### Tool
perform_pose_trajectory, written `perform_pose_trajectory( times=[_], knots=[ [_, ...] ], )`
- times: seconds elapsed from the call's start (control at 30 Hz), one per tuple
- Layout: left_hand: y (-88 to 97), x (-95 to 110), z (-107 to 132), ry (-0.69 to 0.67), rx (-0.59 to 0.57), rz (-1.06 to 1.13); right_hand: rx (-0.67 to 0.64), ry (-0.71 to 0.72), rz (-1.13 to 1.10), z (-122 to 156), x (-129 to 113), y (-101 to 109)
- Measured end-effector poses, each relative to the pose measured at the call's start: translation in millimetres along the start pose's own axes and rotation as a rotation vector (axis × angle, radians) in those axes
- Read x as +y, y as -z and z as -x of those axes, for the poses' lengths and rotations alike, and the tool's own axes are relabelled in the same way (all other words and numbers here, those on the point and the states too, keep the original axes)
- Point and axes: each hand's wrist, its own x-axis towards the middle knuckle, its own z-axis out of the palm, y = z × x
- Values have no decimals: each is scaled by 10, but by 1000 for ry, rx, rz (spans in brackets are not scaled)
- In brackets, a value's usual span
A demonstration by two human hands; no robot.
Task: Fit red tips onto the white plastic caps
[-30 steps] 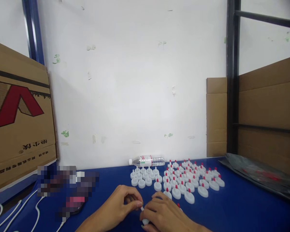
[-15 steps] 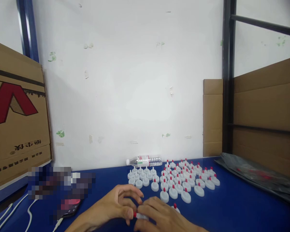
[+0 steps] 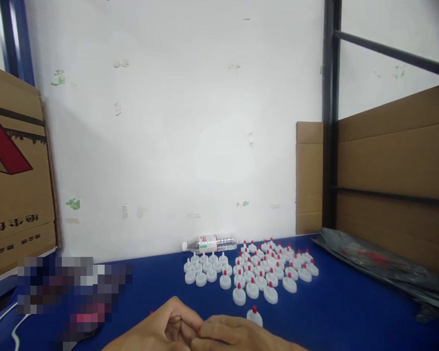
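At the bottom edge my left hand [image 3: 157, 329] and my right hand [image 3: 234, 336] meet with fingers curled against each other. What they pinch between them is hidden. A single white cap with a red tip [image 3: 254, 316] stands just beyond my right hand. Farther back, several white caps with red tips [image 3: 270, 268] stand in rows on the blue table [image 3: 351, 312]. To their left is a smaller group of plain white caps [image 3: 205, 268].
A clear water bottle [image 3: 209, 242] lies on its side against the white wall. A cardboard box [image 3: 14, 180] stands at left, cardboard panels [image 3: 391, 165] and a black frame at right. A dark plastic bag [image 3: 384, 265] lies at right. White cables [image 3: 7, 324] trail at lower left.
The view has turned right and tipped up, so the hands sit lower in the frame. The small white and red piece seen between the fingers earlier is now hidden.
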Motion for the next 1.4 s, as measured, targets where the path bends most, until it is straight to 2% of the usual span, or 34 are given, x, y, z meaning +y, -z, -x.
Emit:
perform_pose_trajectory(
  times=[0.2, 0.33, 0.43, 0.5, 0.57, 0.63, 0.7, 0.77, 0.87, 0.93, 1.0, 1.13, 1.27, 1.33, 1.4],
  knots=[
    [-1, -93, 26, -58, 91, -55, -47, 9, 6, 40, 16, 38],
    [13, -213, -40, -103, 87, 2, -76, 1, 1, 60, 48, 24],
    [3, -218, -100, -105, 119, -36, -27, -59, 46, 17, 91, 7],
    [-24, -162, -116, -94, 226, -233, 40, -43, 93, -17, 125, 45],
    [-39, -87, -114, -134, 381, -566, 65, -30, 125, -27, 167, 157],
    [-3, -33, -103, -228, 507, -908, 34, -154, 112, -1, 232, 329],
    [102, -24, -92, -296, 600, -1151, 19, -306, 79, 55, 323, 510],
    [260, -60, -81, -283, 663, -1298, -42, -428, 47, 121, 427, 649],
    [490, -140, -60, -220, 712, -1435, -142, -529, 50, 202, 552, 752],
    [568, -164, -41, -170, 703, -1467, -178, -561, 60, 237, 603, 778],
    [567, -153, -23, -115, 648, -1446, -169, -602, 36, 267, 646, 798],
    [446, -115, -27, -12, 557, -1366, -71, -792, -160, 358, 793, 849],
    [403, -205, -64, 0, 583, -1345, -5, -951, -493, 488, 967, 910],
    [423, -268, -77, -19, 608, -1346, -92, -977, -700, 539, 1008, 946],
    [447, -311, -90, -34, 596, -1358, -250, -1000, -874, 567, 1008, 978]
  ],
)
